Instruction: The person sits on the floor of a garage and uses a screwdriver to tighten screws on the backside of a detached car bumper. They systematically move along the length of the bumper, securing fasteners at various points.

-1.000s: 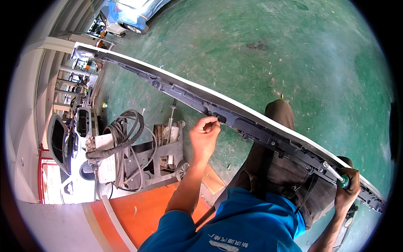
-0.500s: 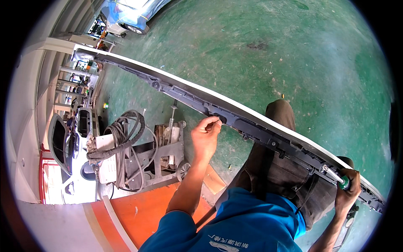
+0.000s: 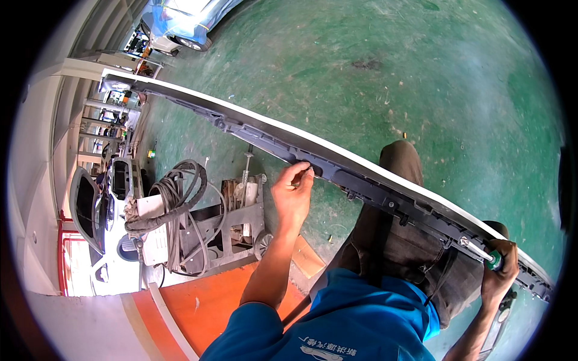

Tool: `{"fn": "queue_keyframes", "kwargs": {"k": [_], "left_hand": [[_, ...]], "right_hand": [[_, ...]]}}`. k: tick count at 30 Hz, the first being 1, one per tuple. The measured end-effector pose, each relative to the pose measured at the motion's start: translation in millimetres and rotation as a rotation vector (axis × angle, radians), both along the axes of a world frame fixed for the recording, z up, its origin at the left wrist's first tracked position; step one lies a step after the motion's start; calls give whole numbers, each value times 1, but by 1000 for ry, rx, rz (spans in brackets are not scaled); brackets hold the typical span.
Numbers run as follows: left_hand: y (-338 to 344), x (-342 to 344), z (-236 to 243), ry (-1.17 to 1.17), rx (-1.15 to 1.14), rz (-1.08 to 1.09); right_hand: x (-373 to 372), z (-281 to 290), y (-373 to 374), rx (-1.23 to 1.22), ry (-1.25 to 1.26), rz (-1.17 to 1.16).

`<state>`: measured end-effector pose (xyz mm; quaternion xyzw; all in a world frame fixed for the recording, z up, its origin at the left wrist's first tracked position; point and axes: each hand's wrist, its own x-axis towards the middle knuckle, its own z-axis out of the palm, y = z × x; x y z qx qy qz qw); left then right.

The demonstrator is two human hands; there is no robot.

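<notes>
A long, narrow car body panel (image 3: 268,145), white along its far edge and dark plastic on the near side, slants across my lap from upper left to lower right. My left hand (image 3: 291,198) is at its middle, thumb and forefinger pinched together against the dark plastic. Whatever sits between those fingertips is too small to make out. Over at the panel's right end, my right hand (image 3: 506,272) grips a screwdriver (image 3: 495,260) with a green handle. Its metal shaft points left along the dark plastic, and the hand also rests against the panel.
To the left stands a grey metal cart (image 3: 232,219) with coiled hoses (image 3: 180,201) beside it. Behind it is a white car (image 3: 111,240) with a door ajar. A partly covered car (image 3: 189,21) is parked at the far left on the green floor (image 3: 361,78). An orange surface (image 3: 220,310) lies near my left elbow.
My left hand has shifted slightly left, its fingers still pinched. The panel's far left end has moved a little left and down. The right hand keeps its grip on the screwdriver.
</notes>
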<state>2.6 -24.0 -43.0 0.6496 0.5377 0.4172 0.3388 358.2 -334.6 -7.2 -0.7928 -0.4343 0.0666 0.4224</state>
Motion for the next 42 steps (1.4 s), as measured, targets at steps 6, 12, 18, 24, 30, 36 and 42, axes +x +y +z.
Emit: {"fn": "queue_keyframes", "kwargs": {"k": [6,12,18,24,30,36,42], "left_hand": [[1,-3,-5,-18,-12,23],[-1,-3,-3,214,247,-43],[-3,1,1,297,374,-53],[0,1,0,269,413,-87],[-1,3,1,263,362,-81],[2,1,-1,234,359,-103],[-5,-22,-14,-42,222,-16]], "right_hand": [[0,0,0,0,4,-5],[4,-4,-4,-5,-11,19],[4,-5,-5,-5,-8,33],[2,-2,-2,-10,1,5],[3,-4,-2,-9,-9,6],[2,0,0,-22,-19,-3],[5,-2,-3,-22,-10,16]]}}
